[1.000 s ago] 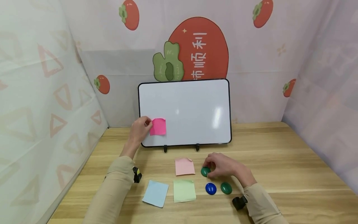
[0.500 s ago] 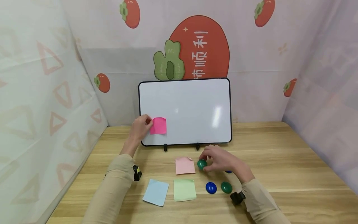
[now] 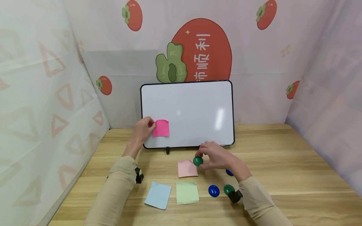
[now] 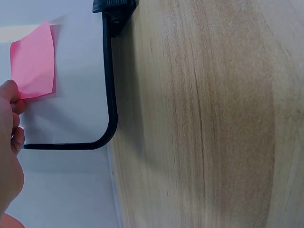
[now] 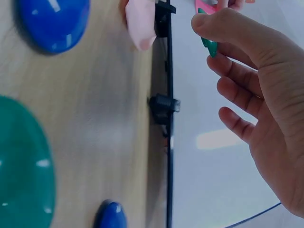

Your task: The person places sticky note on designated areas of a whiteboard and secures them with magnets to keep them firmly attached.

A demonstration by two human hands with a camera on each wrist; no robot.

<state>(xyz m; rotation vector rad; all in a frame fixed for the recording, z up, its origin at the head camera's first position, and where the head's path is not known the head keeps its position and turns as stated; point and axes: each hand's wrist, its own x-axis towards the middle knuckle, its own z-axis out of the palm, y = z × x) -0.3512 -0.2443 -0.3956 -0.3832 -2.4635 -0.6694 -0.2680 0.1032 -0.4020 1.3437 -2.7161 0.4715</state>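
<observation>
My left hand (image 3: 143,129) pinches the left edge of a bright pink sticky note (image 3: 161,128), which lies against the lower left of the whiteboard (image 3: 195,110). In the left wrist view the note (image 4: 33,64) bends out a little, its corner between thumb and finger. My right hand (image 3: 216,156) pinches a round green magnet (image 3: 198,161) between thumb and fingertips. In the head view this magnet overlaps the corner of a pale pink sticky note (image 3: 186,169). The right wrist view shows the magnet (image 5: 209,43) edge-on, the other fingers loosely bent.
A light blue note (image 3: 158,195) and a light green note (image 3: 187,193) lie at the table's front. To their right are a blue magnet (image 3: 214,191), another green magnet (image 3: 228,189) and a partly hidden blue magnet (image 3: 229,172). Black feet (image 3: 167,150) support the whiteboard.
My right hand has lifted the green magnet and carried it left and up toward the whiteboard, uncovering part of a blue magnet. My left hand stays at the pink note.
</observation>
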